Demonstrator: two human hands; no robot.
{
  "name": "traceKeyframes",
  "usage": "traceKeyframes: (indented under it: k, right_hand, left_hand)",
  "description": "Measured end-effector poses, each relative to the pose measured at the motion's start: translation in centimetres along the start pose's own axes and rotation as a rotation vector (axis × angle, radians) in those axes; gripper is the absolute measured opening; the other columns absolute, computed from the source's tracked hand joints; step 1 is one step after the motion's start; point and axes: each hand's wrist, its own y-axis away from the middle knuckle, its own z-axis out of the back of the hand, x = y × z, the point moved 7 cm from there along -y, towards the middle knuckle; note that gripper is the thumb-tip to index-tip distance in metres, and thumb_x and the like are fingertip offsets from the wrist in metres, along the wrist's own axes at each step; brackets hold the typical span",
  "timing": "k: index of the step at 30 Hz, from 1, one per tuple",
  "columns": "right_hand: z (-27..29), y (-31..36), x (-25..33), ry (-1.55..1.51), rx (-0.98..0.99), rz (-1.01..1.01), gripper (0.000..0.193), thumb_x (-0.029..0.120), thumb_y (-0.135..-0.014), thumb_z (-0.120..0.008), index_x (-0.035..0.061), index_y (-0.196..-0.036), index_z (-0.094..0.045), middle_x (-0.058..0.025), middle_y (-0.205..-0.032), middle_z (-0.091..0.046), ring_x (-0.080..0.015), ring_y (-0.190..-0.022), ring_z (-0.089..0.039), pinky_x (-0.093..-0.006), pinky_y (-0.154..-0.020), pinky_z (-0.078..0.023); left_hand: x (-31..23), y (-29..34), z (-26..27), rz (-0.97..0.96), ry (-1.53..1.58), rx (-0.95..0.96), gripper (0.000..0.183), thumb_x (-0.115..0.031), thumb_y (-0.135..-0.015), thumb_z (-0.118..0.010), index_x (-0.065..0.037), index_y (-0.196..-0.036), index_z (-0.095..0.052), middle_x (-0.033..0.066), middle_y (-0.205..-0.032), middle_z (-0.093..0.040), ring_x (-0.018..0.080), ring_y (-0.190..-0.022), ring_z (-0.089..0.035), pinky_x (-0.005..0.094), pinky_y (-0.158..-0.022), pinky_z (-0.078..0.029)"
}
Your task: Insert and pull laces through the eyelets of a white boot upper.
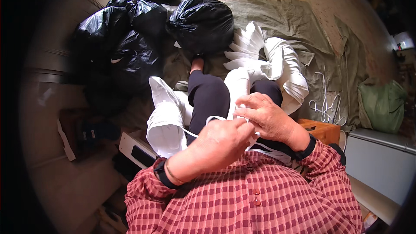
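Upper [237,84], white, lies between the knees, its near end under both hands at the lap. Left hand [219,138]: fingers curled closed, apparently gripping a white lace [215,117] that loops out beside the fist; exact pinch point hidden. Right hand [268,117]: fingers bent and closed on the upper's near end, right against the left fingers; whether it also holds lace, cannot tell.

Surroundings: left stack [167,123] of nested white uppers beside the left knee. Right stack [288,71], curved, beyond the right knee on a drab cloth [281,15]; loose laces [326,112] to its right. Black bags [201,24] grouped ahead and to the left. Wooden box [321,131] near the right wrist; green bag [381,106] farther right, just beyond a grey box [381,156].
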Motion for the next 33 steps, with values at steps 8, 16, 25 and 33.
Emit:
traceKeyframes:
  k: [8,16,25,33]
  right_hand:
    - [1.3,2.7,-2.6,-1.542,-0.52,-0.758,0.035,0.034,-0.118,-0.045,0.0062,-0.104,-0.061,-0.0086,-0.098,-0.068,-0.0188,-0.093,-0.067,-0.0379,-0.095,-0.057]
    - [8.8,5.2,0.5,-0.841,-0.232,-0.7,0.035,0.036,-0.114,-0.057,0.0046,-0.1,-0.064,-0.0038,-0.093,-0.067,-0.0131,-0.087,-0.066,-0.0311,-0.079,-0.055]
    - [13.6,42.6,-22.2,-1.006,-1.003,-1.483,0.032,0.035,-0.113,-0.057,0.0147,-0.088,-0.057,0.0055,-0.062,-0.042,-0.0113,-0.058,-0.047,-0.0295,-0.063,-0.054]
    - [24.0,49.0,-23.7,-0.283,-1.525,-1.34,0.033,0.032,-0.116,-0.043,0.0106,-0.109,-0.067,0.0029,-0.066,-0.045,-0.0105,-0.047,-0.037,-0.028,-0.041,-0.03]
  left_hand:
    - [2.2,1.9,9.4,0.446,-0.39,-0.474,0.021,-0.006,-0.092,-0.077,-0.005,-0.111,-0.068,0.0171,-0.105,-0.067,0.038,-0.095,-0.069,0.0466,-0.076,-0.058]
    - [2.9,-0.8,-4.8,0.121,0.474,-0.126,0.02,-0.018,-0.102,-0.073,-0.001,-0.11,-0.066,0.0129,-0.097,-0.066,0.0329,-0.088,-0.067,0.0427,-0.081,-0.056]
    - [30.8,28.0,8.5,0.775,1.702,-1.495,0.038,-0.021,-0.113,-0.046,-0.016,-0.076,-0.045,-0.0044,-0.058,-0.036,0.0094,-0.045,-0.033,0.0276,-0.049,-0.034]
    - [35.9,39.1,29.7,0.551,0.956,-1.832,0.023,-0.031,-0.112,-0.046,-0.014,-0.102,-0.057,-0.0048,-0.063,-0.034,0.0109,-0.045,-0.03,0.0281,-0.041,-0.022]
